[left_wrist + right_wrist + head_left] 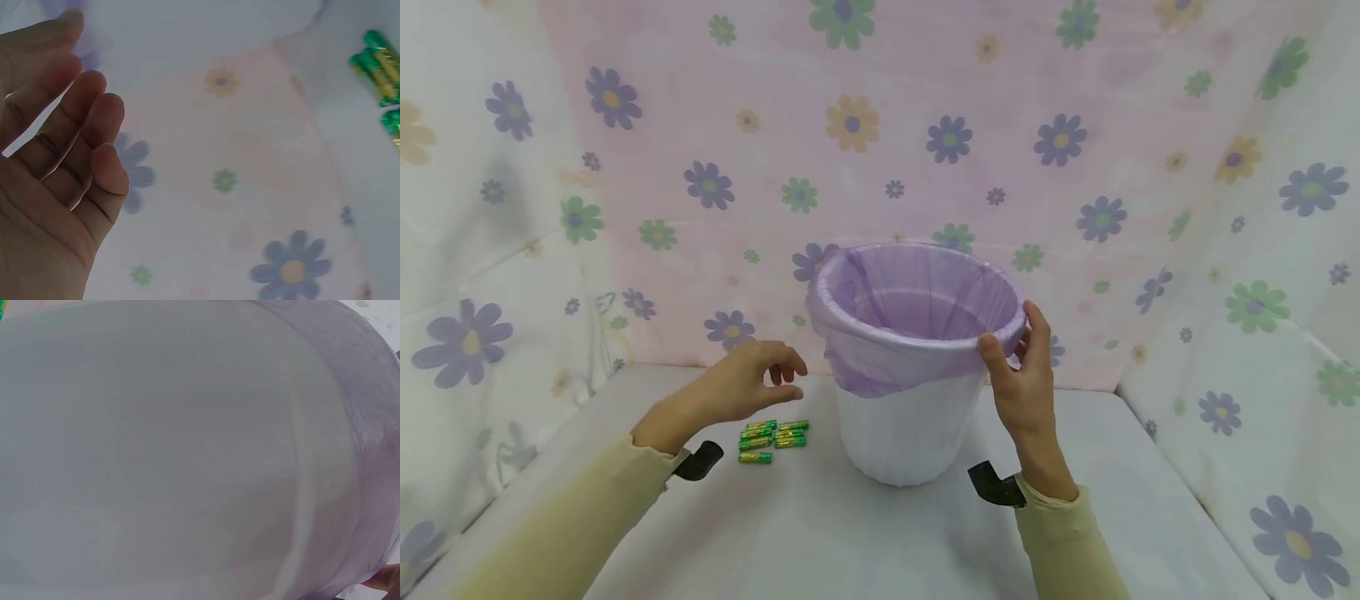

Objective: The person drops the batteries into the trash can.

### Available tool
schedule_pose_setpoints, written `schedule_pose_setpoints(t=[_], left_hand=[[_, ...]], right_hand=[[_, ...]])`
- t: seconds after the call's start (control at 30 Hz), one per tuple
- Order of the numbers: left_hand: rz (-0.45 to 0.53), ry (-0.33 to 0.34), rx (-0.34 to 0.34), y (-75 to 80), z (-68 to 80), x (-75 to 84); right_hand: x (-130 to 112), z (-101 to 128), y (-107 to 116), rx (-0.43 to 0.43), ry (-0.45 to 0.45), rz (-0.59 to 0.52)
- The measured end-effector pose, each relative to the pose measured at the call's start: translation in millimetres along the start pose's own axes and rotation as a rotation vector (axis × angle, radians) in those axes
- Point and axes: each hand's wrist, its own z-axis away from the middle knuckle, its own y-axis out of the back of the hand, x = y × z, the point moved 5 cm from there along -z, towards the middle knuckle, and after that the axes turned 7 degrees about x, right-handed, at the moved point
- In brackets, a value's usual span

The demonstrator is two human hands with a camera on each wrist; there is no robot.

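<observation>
Nearest to the camera, at the lower left, a pale yellow left sleeve (572, 517), with a black wrist mount (702, 462) at the cuff. Next, the left hand (741, 383), raised over the table (820, 546) with fingers loosely bent and thumb apart, holding nothing; perhaps kept free for handling. Near this hand, lying on the table, several small green-and-gold cylinders (756, 444) in two short columns, perhaps grouped so for easy picking. To the right of them, a white bin (902, 433), placed with mouth upward and lined with a purple bag (880, 362), folded outward over the rim, probably to prevent slipping inside. At the right of the rim, the right hand (1026, 383), with thumb at the near side and fingers bent farther round, gripping the purple bag together with the edge, likely for steadiness. Last, a right sleeve (1067, 542), also pale yellow
</observation>
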Motion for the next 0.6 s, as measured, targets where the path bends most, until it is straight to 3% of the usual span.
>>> schedule_pose_setpoints(t=[0.2,0.6], left_hand=[[0.014,0.05,-0.056,-26.1,19.4,-21.0],[0.062,0.088,-0.079,-51.6,44.5,-49.7]], right_hand=[[-1,0,0,0.002,0.0,0.008],[1,1,1,0.003,-0.014,0.024]])
